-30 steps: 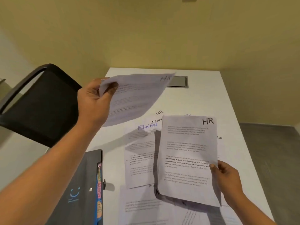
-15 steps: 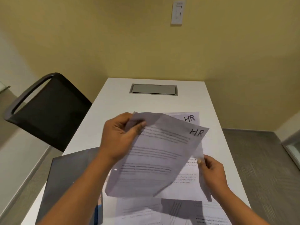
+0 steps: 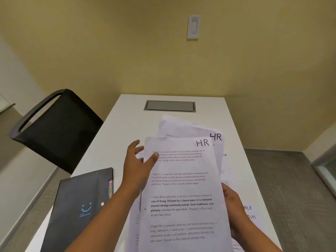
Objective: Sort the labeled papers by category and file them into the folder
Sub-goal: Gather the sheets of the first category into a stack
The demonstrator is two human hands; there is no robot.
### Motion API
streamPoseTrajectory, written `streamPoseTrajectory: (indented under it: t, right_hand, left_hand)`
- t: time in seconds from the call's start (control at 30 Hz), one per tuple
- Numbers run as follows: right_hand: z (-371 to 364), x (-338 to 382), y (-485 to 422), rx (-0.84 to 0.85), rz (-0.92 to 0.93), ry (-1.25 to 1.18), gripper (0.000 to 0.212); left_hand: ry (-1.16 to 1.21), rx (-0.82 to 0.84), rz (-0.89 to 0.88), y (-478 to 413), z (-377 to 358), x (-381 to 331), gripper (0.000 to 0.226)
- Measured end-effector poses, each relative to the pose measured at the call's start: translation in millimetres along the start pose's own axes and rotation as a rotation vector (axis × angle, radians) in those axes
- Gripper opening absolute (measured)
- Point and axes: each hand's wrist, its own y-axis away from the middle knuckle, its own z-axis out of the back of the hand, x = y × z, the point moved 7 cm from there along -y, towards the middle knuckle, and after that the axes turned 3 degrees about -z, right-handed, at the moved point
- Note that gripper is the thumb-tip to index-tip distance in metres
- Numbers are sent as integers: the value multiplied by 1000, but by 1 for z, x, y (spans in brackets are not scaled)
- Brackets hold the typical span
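White table point(image 3: 127, 115), far end against wall. Grey rectangular metal hatch point(image 3: 170, 106) set flush in tabletop near far edge, lid closed. Black chair point(image 3: 54, 128) at left of table, backrest with curved grey frame, close to table edge. Yellow wall point(image 3: 109, 51) behind. White light switch point(image 3: 193, 27) on wall, above hatch. Grey carpet floor point(image 3: 283, 188) at right. Pale baseboard point(image 3: 272, 149) where wall meets floor.

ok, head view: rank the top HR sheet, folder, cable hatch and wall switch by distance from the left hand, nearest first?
1. top HR sheet: at the left hand's thumb, on its right.
2. folder: lower left, beside the forearm.
3. cable hatch: ahead, at the far end of the table.
4. wall switch: high on the wall beyond.
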Motion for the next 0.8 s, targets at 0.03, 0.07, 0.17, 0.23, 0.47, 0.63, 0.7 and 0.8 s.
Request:
streamPoseTrajectory:
  t: [0.03, 0.07, 0.17, 0.23, 0.47, 0.63, 0.7, 0.8]
  right_hand:
    - [0, 1, 2, -7, -5, 0, 18]
    - [3, 1, 3, -14, -7, 15, 13]
    - [4, -2, 1, -4, -47, 23, 29]
    - [-2, -4, 1, 44, -35, -172, 30]
    - [6, 5, 3, -46, 207, 105, 14]
    - [11, -1, 5, -125, 253, 150, 23]
    - [10, -4, 6, -86, 256, 193, 12]
    - [10, -3, 8, -109, 299, 262, 14]
  left_hand:
    - [78, 45, 51, 1, -3, 8, 54]
    - [106, 82, 72, 2, -6, 14, 42]
    - [139, 83, 50, 10, -7, 20, 10]
    - [167, 34, 44, 15, -6, 23, 6]
    - [283, 203, 196, 44, -16, 31, 33]
    - [308, 318, 116, 70, -27, 41, 22]
    - [276, 276, 67, 77, -27, 42, 20]
    - [169, 175, -65, 84, -22, 44, 12]
